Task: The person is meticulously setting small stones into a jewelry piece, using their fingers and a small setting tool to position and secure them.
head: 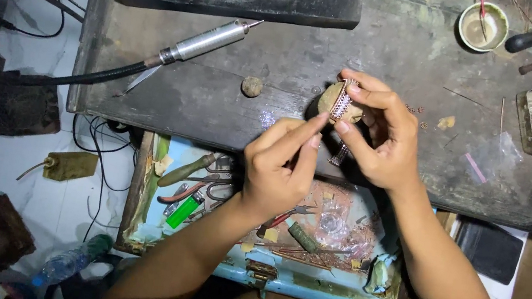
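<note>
Right hand [381, 141] pinching small tan lump with beaded metal jewellery piece [341, 102] between thumb and fingers, hovering above dark worktop [305, 65] centre. Left hand [277, 165], at 7 o'clock from piece, fingers narrowing, index tip touching it. Rotary handpiece [208, 41] lying at 10 o'clock. Open tool drawer [302, 286] sitting at 6 o'clock.

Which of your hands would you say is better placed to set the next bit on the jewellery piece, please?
Left, probably. The right hand grips the jewellery piece on its holder, so it is taken up, while the left hand has its pinched fingertips right at the piece.
</note>
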